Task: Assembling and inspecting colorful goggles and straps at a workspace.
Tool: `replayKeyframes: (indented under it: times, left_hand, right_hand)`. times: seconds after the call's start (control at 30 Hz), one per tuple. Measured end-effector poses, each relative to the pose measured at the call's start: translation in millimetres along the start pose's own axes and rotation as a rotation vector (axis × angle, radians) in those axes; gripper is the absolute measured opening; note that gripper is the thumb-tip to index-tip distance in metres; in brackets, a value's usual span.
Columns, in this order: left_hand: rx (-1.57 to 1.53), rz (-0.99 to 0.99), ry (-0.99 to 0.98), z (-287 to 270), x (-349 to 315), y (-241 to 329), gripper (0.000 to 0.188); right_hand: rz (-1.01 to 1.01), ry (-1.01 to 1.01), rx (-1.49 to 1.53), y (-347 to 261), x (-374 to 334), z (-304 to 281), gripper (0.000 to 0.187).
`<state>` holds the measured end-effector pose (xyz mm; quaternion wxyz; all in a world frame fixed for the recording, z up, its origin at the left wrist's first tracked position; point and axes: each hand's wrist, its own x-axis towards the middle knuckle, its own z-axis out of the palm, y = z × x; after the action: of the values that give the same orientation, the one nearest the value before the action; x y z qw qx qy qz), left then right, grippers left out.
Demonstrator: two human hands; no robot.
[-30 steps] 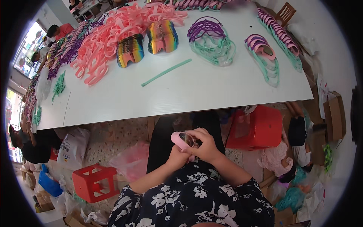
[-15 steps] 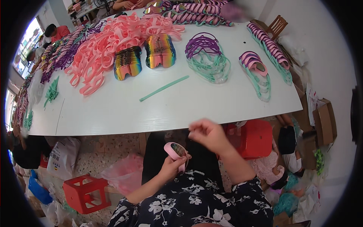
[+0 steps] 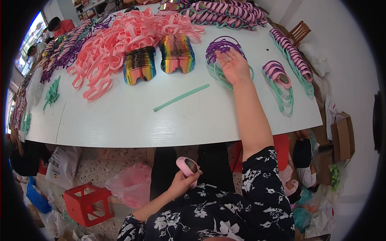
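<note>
Low over my lap, my left hand (image 3: 184,184) is closed around a pink swim-goggle piece (image 3: 187,165) with a dark lens in it. My right hand (image 3: 233,66) reaches across the white table (image 3: 124,124), fingers stretched out, over a bundle of purple and green straps (image 3: 218,74). Whether its fingertips touch the straps cannot be made out. Left of the bundle stand two stacks of mirrored lenses (image 3: 177,54), (image 3: 139,66). A single green strip (image 3: 181,97) lies in front of them. To the right is a small stack of goggles with straps (image 3: 277,76).
A large heap of pink rings (image 3: 116,44) covers the back left, with green strips (image 3: 52,94) farther left. Long rows of strapped goggles (image 3: 291,54) line the right edge and back. Red stools (image 3: 86,205) and a pink bag (image 3: 132,182) are below. Other people sit at the far left.
My right hand has moved from above my lap forward to the strap bundle, its fingers opening out. My left hand still holds the pink goggle piece, now slightly turned.
</note>
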<state>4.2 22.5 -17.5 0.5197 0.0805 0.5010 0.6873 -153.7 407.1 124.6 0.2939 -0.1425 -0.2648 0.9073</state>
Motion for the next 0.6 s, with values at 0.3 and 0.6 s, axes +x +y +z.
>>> replayKeyframes:
  times: [0.3,0.6]
  left_hand:
    - [-0.047,0.076,0.006,11.2,-4.4,2.0,0.03]
    - [-0.076,0.065,-0.092,58.3,-9.3,16.3,0.033]
  right_hand:
    - [-0.363,-0.043,-0.684,-23.6,-182.1,0.2,0.022]
    - [-0.625,-0.316,-1.363,26.3,-371.9,-84.1,0.014]
